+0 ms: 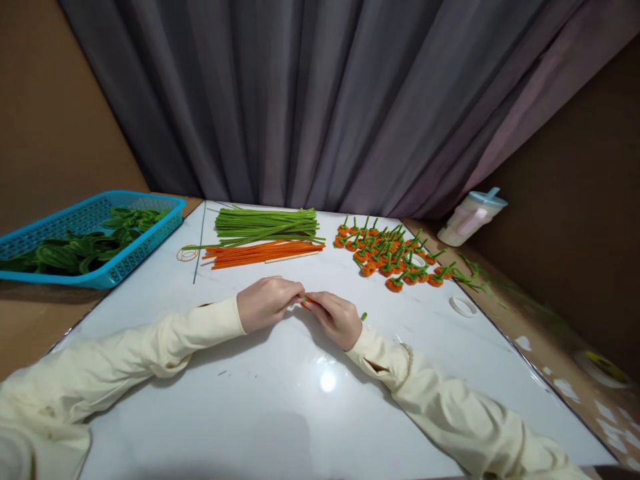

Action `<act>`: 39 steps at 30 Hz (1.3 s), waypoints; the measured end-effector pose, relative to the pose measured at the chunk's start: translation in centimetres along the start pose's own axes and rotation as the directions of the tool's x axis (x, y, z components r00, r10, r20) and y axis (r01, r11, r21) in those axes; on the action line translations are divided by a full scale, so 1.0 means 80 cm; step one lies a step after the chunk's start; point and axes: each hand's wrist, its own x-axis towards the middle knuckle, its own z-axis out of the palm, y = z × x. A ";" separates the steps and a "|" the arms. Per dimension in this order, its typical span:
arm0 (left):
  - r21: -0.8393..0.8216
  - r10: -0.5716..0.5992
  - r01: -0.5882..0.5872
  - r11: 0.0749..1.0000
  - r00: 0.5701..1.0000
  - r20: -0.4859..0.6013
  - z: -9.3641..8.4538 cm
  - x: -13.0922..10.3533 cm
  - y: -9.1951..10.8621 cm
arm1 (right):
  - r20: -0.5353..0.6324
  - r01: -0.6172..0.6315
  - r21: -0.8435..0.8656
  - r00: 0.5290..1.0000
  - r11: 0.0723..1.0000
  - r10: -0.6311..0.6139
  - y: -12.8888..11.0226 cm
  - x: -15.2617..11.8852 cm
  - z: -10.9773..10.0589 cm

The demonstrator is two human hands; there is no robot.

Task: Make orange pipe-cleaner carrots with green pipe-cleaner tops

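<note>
My left hand (270, 303) and my right hand (336, 319) meet over the middle of the white table, fingertips close together. Both are closed in a pinch on a small piece of orange pipe cleaner (306, 305), with a speck of green beside it; the fingers hide most of it. Beyond my hands lie a bundle of green pipe cleaners (267, 225) and a smaller bundle of orange pipe cleaners (250, 253). A thin wooden stick (293, 257) rests along the orange ones. To the right are several small orange pipe-cleaner pieces with green stems (395, 285), like little pumpkins.
A blue plastic basket (100, 277) with green fuzzy leaf-like pieces stands at the left. White rings, one a tape-like roll (464, 307), lie at the right. A lidded cup (467, 220) stands at the back right. Rubber bands (188, 253) lie left of the bundles. Grey curtains (280, 100) hang behind.
</note>
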 end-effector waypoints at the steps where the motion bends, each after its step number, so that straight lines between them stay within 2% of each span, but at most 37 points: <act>1: -0.014 -0.036 0.036 0.999 0.999 0.006 0.000 -0.001 0.003 | -0.010 0.002 0.004 1.000 1.000 -0.002 0.000 0.000 0.000; 4: -0.194 -0.165 0.174 0.965 0.984 0.064 -0.002 -0.001 0.012 | -0.059 -0.004 0.014 0.998 1.000 0.005 -0.001 -0.001 -0.002; 7: -0.485 -0.271 0.303 0.820 0.953 0.137 -0.001 0.001 0.017 | -0.113 -0.034 0.015 0.993 0.999 0.036 -0.002 -0.001 -0.006; 10: -0.665 -0.338 0.346 0.661 0.929 0.148 0.007 0.002 0.017 | -0.160 -0.053 -0.010 0.986 0.999 0.051 -0.002 -0.002 -0.008; 12: -0.716 -0.361 0.323 0.620 0.927 0.105 0.013 0.001 0.014 | -0.186 -0.058 -0.006 0.981 0.998 0.056 -0.001 -0.002 -0.009; 16: -0.707 -0.361 0.209 0.675 0.930 -0.069 0.025 -0.005 0.007 | -0.183 -0.029 0.016 0.983 0.999 0.032 -0.004 0.001 -0.012; 20: -0.674 -0.343 0.150 0.723 0.925 -0.163 0.035 -0.012 -0.001 | -0.220 -0.011 -0.096 0.975 0.995 -0.010 -0.010 0.004 -0.017; 23: -0.604 -0.293 0.089 0.792 0.923 -0.248 0.041 -0.016 -0.007 | -0.236 -0.032 -0.111 0.972 0.993 0.005 -0.012 0.004 -0.018; 27: -0.523 -0.189 -0.012 0.852 0.925 -0.329 0.047 -0.019 -0.010 | -0.158 0.012 -0.060 0.987 0.998 -0.022 -0.008 0.001 -0.013; 31: -0.380 -0.085 -0.084 0.921 0.909 -0.408 0.049 -0.021 -0.011 | -0.041 0.065 -0.050 0.997 0.997 -0.067 -0.002 -0.001 -0.010; 39: -0.158 0.129 -0.208 0.965 0.906 -0.404 0.050 -0.022 -0.022 | 0.063 0.086 0.003 0.994 0.996 -0.086 -0.006 0.002 -0.015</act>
